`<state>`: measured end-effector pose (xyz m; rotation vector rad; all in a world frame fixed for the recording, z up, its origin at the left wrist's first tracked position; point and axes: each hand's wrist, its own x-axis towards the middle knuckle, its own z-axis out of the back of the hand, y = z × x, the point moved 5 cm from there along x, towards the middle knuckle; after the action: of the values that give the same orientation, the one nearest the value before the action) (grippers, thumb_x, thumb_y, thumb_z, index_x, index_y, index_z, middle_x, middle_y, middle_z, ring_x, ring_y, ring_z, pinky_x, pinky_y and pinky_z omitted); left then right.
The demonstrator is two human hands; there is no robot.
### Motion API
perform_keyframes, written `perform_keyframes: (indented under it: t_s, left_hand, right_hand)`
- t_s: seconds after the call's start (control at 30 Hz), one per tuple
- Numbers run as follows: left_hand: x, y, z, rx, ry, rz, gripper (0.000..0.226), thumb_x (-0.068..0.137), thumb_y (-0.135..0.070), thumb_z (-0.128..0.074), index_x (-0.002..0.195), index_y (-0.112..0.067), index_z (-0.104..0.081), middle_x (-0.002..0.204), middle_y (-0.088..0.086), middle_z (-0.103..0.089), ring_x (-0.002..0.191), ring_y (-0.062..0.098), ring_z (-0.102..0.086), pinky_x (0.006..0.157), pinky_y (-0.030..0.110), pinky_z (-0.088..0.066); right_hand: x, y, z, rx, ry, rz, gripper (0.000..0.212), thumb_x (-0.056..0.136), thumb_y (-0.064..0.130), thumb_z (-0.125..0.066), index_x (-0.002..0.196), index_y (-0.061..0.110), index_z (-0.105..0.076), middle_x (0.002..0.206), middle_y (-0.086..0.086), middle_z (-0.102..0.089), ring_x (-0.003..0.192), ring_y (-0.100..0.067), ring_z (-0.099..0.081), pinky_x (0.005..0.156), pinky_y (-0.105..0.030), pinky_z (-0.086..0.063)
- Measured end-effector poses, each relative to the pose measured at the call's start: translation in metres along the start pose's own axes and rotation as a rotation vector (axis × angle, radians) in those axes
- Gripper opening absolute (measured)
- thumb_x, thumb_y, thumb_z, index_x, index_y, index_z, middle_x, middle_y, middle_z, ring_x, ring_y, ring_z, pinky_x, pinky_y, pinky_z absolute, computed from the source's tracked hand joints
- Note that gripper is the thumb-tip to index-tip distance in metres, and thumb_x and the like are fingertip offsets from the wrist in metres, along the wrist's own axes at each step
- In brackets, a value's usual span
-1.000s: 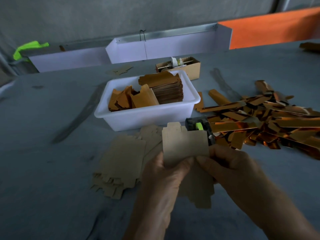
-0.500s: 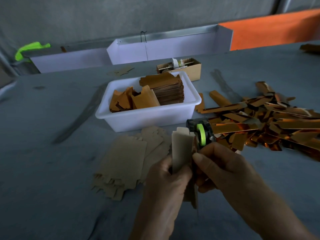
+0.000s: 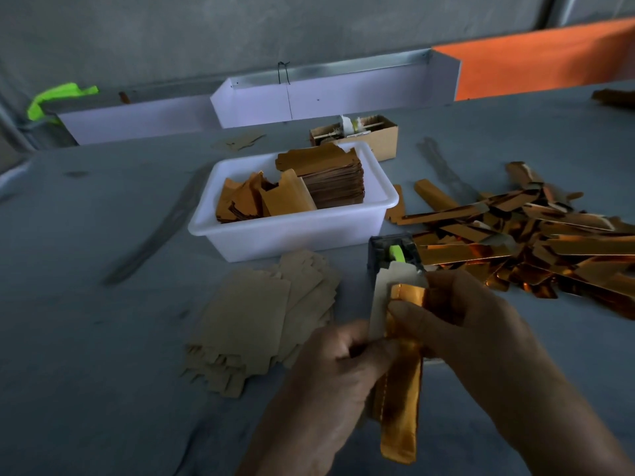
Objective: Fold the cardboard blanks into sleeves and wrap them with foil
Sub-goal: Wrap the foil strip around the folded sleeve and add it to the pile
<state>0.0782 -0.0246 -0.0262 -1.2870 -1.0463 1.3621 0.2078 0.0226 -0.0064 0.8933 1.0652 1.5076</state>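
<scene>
A cardboard blank [image 3: 400,400], folded into a narrow sleeve with its copper foil face outward and a pale flap standing at the top, is held upright above the table. My left hand [image 3: 335,376] pinches its left edge near the middle. My right hand [image 3: 457,324] grips its upper right side, thumb across the foil. A fanned stack of flat brown blanks [image 3: 257,321] lies on the table to the left. A heap of folded foil sleeves [image 3: 536,242] covers the table at the right.
A white plastic tub [image 3: 295,231] with stacked foil-faced blanks stands behind the hands. A black tape dispenser with a green roll [image 3: 395,252] sits just beyond the sleeve. A small cardboard box [image 3: 371,139] and white trays [image 3: 319,101] line the back.
The blank went from a flat sheet facing me to folded edge-on, then closed into a narrow sleeve with the foil side outward. Both hands kept hold of it.
</scene>
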Motion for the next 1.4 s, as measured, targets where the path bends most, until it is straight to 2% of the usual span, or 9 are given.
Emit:
perform_keyframes:
  t_s: [0.33, 0.5, 0.6, 0.77, 1.0, 1.1, 1.17, 1.27, 1.4]
  left_hand:
    - [0.0, -0.005, 0.005, 0.016, -0.236, -0.081, 0.032, 0.085, -0.017, -0.067, 0.075, -0.046, -0.074, 0.076, -0.013, -0.074, 0.073, 0.0, -0.069, 0.057, 0.009, -0.048]
    - [-0.008, -0.022, -0.007, 0.764, -0.501, -0.324, 0.03, 0.078, -0.019, -0.074, 0.105, -0.032, -0.073, 0.085, -0.004, -0.057, 0.083, 0.01, -0.059, 0.071, 0.02, -0.049]
    - [-0.008, -0.025, -0.028, 1.129, -0.567, -0.332, 0.049, 0.053, -0.004, -0.081, 0.102, -0.008, -0.075, 0.073, 0.006, -0.059, 0.067, 0.023, -0.061, 0.047, 0.026, -0.046]
    - [0.012, -0.014, -0.039, 1.059, -0.398, -0.101, 0.05, 0.085, -0.024, -0.031, 0.113, -0.013, -0.07, 0.083, 0.001, -0.065, 0.063, 0.013, -0.061, 0.045, 0.018, -0.04]
    - [-0.003, -0.021, -0.048, 1.142, -0.515, -0.156, 0.03, 0.078, -0.029, -0.061, 0.102, -0.017, -0.074, 0.077, -0.004, -0.061, 0.066, 0.008, -0.054, 0.034, 0.008, -0.012]
    - [-0.005, -0.023, -0.041, 0.999, -0.468, -0.338, 0.048, 0.067, -0.014, -0.078, 0.113, -0.025, -0.069, 0.095, -0.004, -0.057, 0.087, 0.01, -0.056, 0.061, 0.014, -0.052]
    - [-0.004, -0.025, -0.022, 0.642, -0.464, -0.249, 0.033, 0.083, -0.018, -0.068, 0.107, -0.041, -0.064, 0.101, -0.014, -0.054, 0.089, 0.001, -0.054, 0.076, 0.021, -0.054]
    - [0.0, -0.008, -0.003, 0.05, -0.317, -0.012, 0.014, 0.085, -0.016, -0.067, 0.081, -0.028, -0.071, 0.068, -0.005, -0.069, 0.051, 0.003, -0.059, 0.047, 0.019, -0.048]
    - [0.002, 0.001, 0.006, -0.117, -0.203, 0.081, 0.008, 0.079, -0.014, -0.072, 0.075, -0.021, -0.073, 0.068, 0.001, -0.071, 0.06, 0.011, -0.069, 0.054, 0.019, -0.051]
  right_hand:
    - [0.004, -0.011, -0.004, 0.324, 0.08, -0.094, 0.009, 0.08, 0.018, -0.064, 0.086, 0.021, -0.068, 0.079, -0.007, -0.072, 0.076, -0.023, -0.07, 0.073, -0.038, -0.056]
    - [0.005, -0.009, -0.004, 0.243, -0.045, -0.03, 0.014, 0.071, 0.026, -0.065, 0.08, 0.014, -0.067, 0.075, -0.015, -0.069, 0.074, -0.034, -0.067, 0.072, -0.052, -0.056]
    - [0.005, -0.004, -0.004, 0.189, -0.124, 0.016, 0.022, 0.069, 0.032, -0.066, 0.079, 0.013, -0.068, 0.071, -0.013, -0.068, 0.071, -0.035, -0.065, 0.069, -0.055, -0.054]
    - [0.004, -0.004, -0.002, 0.168, -0.17, 0.013, 0.021, 0.078, 0.031, -0.065, 0.077, 0.01, -0.067, 0.071, -0.014, -0.066, 0.072, -0.035, -0.063, 0.067, -0.053, -0.054]
    - [0.005, -0.003, 0.0, 0.076, -0.172, 0.014, 0.019, 0.07, 0.038, -0.071, 0.076, 0.021, -0.064, 0.067, 0.0, -0.066, 0.063, -0.012, -0.063, 0.057, -0.03, -0.049]
    - [0.009, -0.008, 0.004, 0.247, -0.122, -0.013, 0.011, 0.074, 0.025, -0.067, 0.075, 0.014, -0.065, 0.071, -0.008, -0.067, 0.07, -0.026, -0.065, 0.068, -0.041, -0.055]
    - [0.009, -0.007, 0.002, 0.397, -0.047, -0.042, 0.013, 0.072, 0.022, -0.067, 0.076, 0.01, -0.065, 0.075, -0.017, -0.066, 0.075, -0.033, -0.064, 0.074, -0.043, -0.055]
    - [0.006, -0.005, -0.003, 0.491, 0.011, -0.047, 0.019, 0.068, 0.028, -0.063, 0.075, 0.011, -0.066, 0.07, -0.014, -0.062, 0.067, -0.026, -0.061, 0.066, -0.034, -0.056]
    - [0.003, -0.006, -0.009, 0.489, 0.011, -0.052, 0.021, 0.068, 0.033, -0.062, 0.074, 0.014, -0.065, 0.064, -0.005, -0.058, 0.064, -0.016, -0.058, 0.061, -0.026, -0.051]
